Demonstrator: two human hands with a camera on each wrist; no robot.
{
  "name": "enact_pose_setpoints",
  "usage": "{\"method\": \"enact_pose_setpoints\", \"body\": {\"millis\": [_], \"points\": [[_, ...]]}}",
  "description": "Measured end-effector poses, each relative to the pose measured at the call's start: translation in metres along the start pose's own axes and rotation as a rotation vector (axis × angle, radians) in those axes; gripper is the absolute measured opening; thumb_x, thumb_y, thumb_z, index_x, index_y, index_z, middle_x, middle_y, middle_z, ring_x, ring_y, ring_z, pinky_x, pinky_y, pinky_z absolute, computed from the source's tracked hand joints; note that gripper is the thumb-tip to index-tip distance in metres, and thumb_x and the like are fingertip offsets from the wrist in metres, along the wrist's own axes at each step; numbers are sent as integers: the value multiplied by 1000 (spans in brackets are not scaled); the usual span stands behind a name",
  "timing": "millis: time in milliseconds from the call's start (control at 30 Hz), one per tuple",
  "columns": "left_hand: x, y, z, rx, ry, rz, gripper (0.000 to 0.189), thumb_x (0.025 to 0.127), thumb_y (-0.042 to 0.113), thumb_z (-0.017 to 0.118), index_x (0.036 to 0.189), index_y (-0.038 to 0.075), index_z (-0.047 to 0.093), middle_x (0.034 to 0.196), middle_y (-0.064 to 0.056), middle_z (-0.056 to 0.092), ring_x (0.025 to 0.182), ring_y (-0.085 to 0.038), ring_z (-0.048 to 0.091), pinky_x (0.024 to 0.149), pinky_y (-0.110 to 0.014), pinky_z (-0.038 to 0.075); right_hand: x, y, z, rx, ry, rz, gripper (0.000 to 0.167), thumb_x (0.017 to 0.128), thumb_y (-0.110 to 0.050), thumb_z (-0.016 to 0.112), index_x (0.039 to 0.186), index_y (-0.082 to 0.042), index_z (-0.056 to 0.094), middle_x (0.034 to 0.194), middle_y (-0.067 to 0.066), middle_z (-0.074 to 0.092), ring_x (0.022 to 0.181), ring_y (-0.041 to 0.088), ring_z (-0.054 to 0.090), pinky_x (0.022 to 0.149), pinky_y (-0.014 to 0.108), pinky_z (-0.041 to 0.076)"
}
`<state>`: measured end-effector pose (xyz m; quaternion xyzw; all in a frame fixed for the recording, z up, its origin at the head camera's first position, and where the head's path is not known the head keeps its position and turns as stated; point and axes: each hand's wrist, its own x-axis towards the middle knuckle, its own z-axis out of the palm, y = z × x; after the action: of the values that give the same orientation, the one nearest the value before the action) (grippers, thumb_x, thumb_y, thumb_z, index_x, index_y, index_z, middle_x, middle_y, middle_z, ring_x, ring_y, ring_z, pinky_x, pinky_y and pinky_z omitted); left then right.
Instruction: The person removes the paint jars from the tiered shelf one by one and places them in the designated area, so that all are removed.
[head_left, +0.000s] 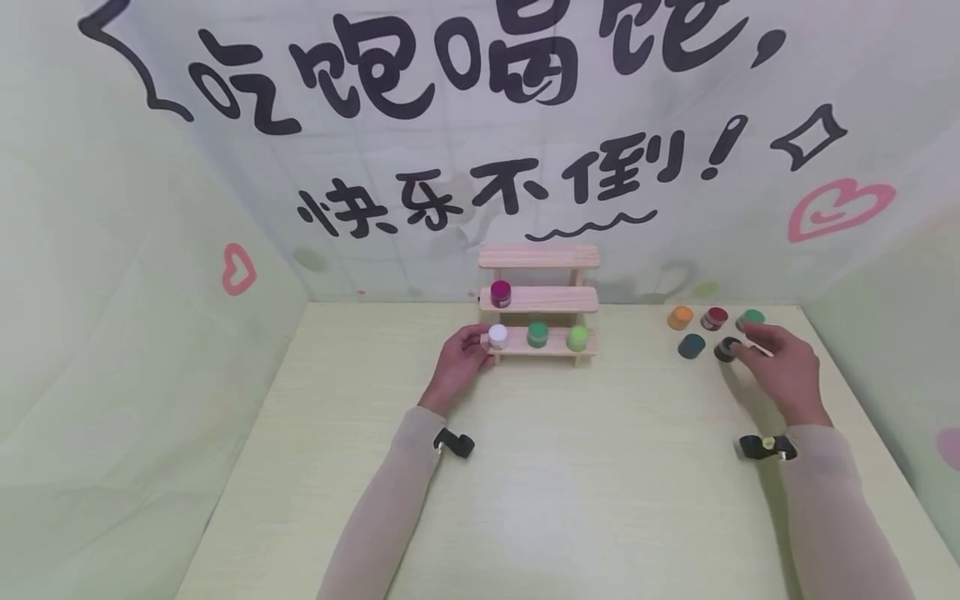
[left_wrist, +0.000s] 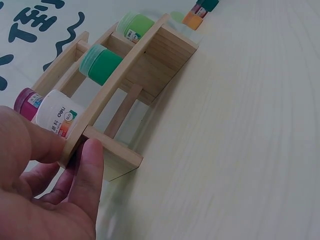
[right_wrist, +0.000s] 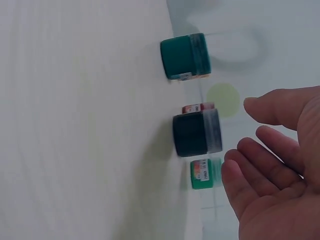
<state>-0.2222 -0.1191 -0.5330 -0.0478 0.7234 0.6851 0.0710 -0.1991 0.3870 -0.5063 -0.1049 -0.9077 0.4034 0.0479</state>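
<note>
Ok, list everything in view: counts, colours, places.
Table: one, pale yellow, centre.
Rack: one, pale wood, table's back edge.
Middle-tier jar: one, magenta, left end.
Bottom-tier jars: three, white, green, light green, left to right.
Back-row jars: three, orange, dark red, green, table's right.
Front-row jars: two, dark teal, black, before those.
Backdrop: one, whitish with black lettering, behind.
Hearts: two, pink, flanking lettering.
Wrist devices: two, black, each wrist.
Sleeves: two, beige, arms.
Left grip: one, bare, holding rack's left end.
Right grip: one, bare, beside black jar.
</note>
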Motion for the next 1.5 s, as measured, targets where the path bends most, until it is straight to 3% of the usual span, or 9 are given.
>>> {"method": "enact_pose_setpoints", "body": {"millis": [233, 533, 633, 800, 900, 1100, 1400, 1500], "points": [[-1, 0, 1, -5, 1, 4, 38, 102, 3, 64, 140, 10, 63, 126, -14, 64, 108, -18, 70, 95, -27, 64, -1, -11, -1, 56, 48, 9, 62, 100, -43, 71, 149, -7, 58, 155, 11, 59, 133, 10, 63, 87, -3, 48], [-2, 1, 3, -9, 4, 4, 37, 102, 3, 63, 139, 10, 63, 125, -14, 65, 106, -17, 70, 96, -29, 64, -5, -34, 4, 136, 85, -5, 58, 101, -37, 71, 149, -6, 58, 149, 17, 61, 118, -3, 59, 89, -3, 48], [-2, 1, 2, -10, 2, 1, 37, 103, 4, 63, 139, 10, 63, 126, -14, 65, 106, -17, 70, 96, -29, 64, -7, -44, 8, 164, 89, 0, 57, 101, -37, 71, 148, -7, 60, 142, 12, 64, 113, -8, 57, 86, -3, 49], [-1, 0, 1, -16, -5, -2, 37, 103, 4, 63, 139, 11, 63, 126, -14, 65, 107, -18, 70, 95, -27, 64, -6, -55, 15, 265, 78, -16, 54, 99, -33, 75, 144, -7, 62, 125, -9, 69, 110, -8, 59, 87, -2, 50], [0, -1, 1, -25, -5, 0, 37, 103, 4, 63, 139, 10, 63, 127, -15, 64, 108, -18, 69, 95, -27, 64, -5, -61, 21, 306, 75, -35, 52, 99, -31, 75, 144, -8, 63, 122, -14, 69, 110, -9, 61, 88, -1, 50], [1, -2, 1, -26, -1, 5, 37, 103, 3, 63, 140, 10, 63, 127, -15, 64, 108, -17, 69, 94, -26, 64, -4, -77, 37, 293, 87, -89, 51, 100, -29, 74, 144, -7, 62, 128, -6, 69, 108, -10, 60, 91, 0, 49], [-1, 0, 2, -29, 3, 5, 36, 103, 3, 63, 139, 10, 63, 127, -14, 64, 108, -17, 70, 94, -26, 64, -6, -106, 60, 389, 49, -168, 47, 99, -24, 76, 141, -7, 65, 122, -7, 71, 108, -7, 63, 92, 4, 52], [-1, 0, 2, -34, 0, 8, 37, 103, 3, 63, 139, 9, 63, 127, -15, 64, 109, -18, 70, 94, -26, 64, -5, -114, 69, 390, 46, -191, 46, 98, -24, 76, 140, -7, 66, 124, 1, 74, 107, -7, 64, 92, 5, 53]]}}
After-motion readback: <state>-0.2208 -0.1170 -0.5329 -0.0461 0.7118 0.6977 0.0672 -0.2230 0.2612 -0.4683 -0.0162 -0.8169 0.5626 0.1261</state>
